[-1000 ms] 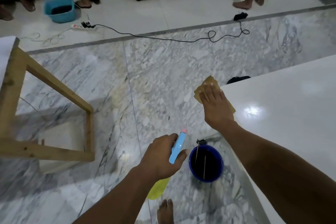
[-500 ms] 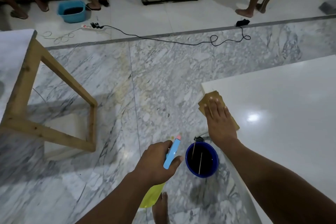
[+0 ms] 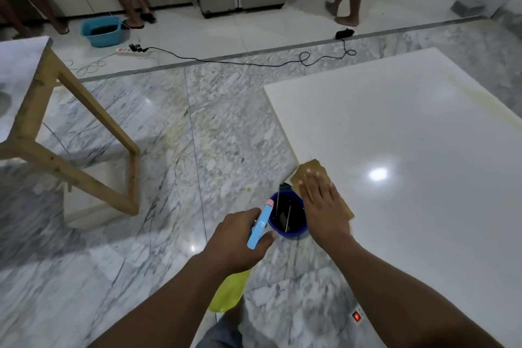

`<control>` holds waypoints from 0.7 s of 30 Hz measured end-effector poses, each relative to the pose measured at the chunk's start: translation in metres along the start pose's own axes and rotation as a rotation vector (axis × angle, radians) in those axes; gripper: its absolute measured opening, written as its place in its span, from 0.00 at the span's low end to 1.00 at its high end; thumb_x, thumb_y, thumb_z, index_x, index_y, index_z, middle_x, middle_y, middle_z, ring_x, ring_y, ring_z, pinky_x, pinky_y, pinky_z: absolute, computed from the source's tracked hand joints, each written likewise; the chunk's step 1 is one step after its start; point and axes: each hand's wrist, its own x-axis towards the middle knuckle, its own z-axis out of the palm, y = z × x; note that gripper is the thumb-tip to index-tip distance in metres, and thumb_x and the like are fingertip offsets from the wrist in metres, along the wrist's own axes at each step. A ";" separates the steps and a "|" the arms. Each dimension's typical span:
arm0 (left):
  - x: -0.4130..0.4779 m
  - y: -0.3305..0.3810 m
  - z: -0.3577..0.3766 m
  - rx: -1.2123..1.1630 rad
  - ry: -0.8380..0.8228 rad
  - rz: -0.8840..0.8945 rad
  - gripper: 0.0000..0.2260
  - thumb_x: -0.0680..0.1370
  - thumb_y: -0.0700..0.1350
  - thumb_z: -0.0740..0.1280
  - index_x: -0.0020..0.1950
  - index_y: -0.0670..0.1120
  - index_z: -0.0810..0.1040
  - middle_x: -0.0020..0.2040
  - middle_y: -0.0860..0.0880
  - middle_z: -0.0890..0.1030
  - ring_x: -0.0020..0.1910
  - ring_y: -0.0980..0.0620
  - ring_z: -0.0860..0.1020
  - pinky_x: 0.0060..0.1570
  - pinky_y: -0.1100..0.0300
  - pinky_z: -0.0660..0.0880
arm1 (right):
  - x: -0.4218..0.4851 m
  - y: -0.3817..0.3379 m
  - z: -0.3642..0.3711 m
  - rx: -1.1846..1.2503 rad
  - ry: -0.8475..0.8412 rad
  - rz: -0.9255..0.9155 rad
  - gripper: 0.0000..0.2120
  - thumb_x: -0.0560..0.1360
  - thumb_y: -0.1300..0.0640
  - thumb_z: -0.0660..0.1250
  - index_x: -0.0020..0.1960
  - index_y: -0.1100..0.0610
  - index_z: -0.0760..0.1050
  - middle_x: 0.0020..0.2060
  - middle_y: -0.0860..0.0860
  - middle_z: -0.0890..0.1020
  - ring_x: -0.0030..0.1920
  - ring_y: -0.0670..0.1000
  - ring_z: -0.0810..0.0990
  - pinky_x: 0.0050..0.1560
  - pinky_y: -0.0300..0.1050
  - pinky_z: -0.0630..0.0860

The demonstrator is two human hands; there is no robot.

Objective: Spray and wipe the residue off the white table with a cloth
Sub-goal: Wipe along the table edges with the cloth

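The white table [image 3: 423, 178] fills the right side of the head view, with a yellowish residue streak [image 3: 480, 96] near its far right edge. A tan cloth [image 3: 310, 171] lies at the table's left edge. My right hand [image 3: 322, 203] presses flat on the cloth with straight fingers. Left of the table, over the floor, my left hand [image 3: 237, 240] grips a spray bottle [image 3: 258, 227] with a light blue head, pink nozzle and yellow body. The bottle's body is partly hidden behind my left wrist.
A dark blue bucket [image 3: 288, 229] holding thin tools stands on the marble floor by the table edge. A wooden-legged table [image 3: 42, 110] stands at the left. A black cable [image 3: 254, 62], power strip [image 3: 132, 51] and light blue basin [image 3: 101, 31] lie farther back, near people's legs.
My right hand has slid the cloth back toward me along the table's left edge. The view has lifted, showing more of the table. My left hand keeps its grip on the bottle.
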 end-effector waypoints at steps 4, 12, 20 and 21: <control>-0.060 0.024 0.042 0.019 -0.014 0.006 0.14 0.78 0.57 0.70 0.52 0.46 0.78 0.43 0.46 0.83 0.41 0.46 0.81 0.45 0.49 0.79 | -0.080 0.009 0.021 0.048 0.010 0.018 0.37 0.69 0.59 0.72 0.76 0.60 0.64 0.79 0.61 0.57 0.79 0.63 0.54 0.76 0.62 0.59; -0.161 0.054 0.096 0.022 -0.073 -0.010 0.15 0.79 0.58 0.70 0.52 0.46 0.78 0.43 0.46 0.83 0.42 0.46 0.82 0.46 0.49 0.79 | -0.220 0.020 0.047 0.053 0.083 0.016 0.37 0.70 0.64 0.66 0.78 0.61 0.60 0.79 0.61 0.56 0.79 0.63 0.53 0.75 0.63 0.60; -0.243 0.073 0.137 0.106 -0.074 0.060 0.15 0.79 0.57 0.70 0.52 0.45 0.78 0.43 0.45 0.83 0.42 0.45 0.82 0.46 0.46 0.80 | -0.338 0.025 0.068 0.037 0.089 0.056 0.35 0.72 0.65 0.61 0.78 0.59 0.60 0.80 0.59 0.53 0.80 0.62 0.51 0.76 0.62 0.58; -0.255 0.074 0.142 0.108 -0.068 0.066 0.15 0.79 0.56 0.70 0.52 0.44 0.78 0.42 0.45 0.83 0.41 0.45 0.81 0.46 0.46 0.80 | -0.352 0.026 0.070 0.023 0.085 0.060 0.34 0.73 0.65 0.58 0.79 0.59 0.59 0.80 0.59 0.52 0.80 0.62 0.50 0.76 0.62 0.57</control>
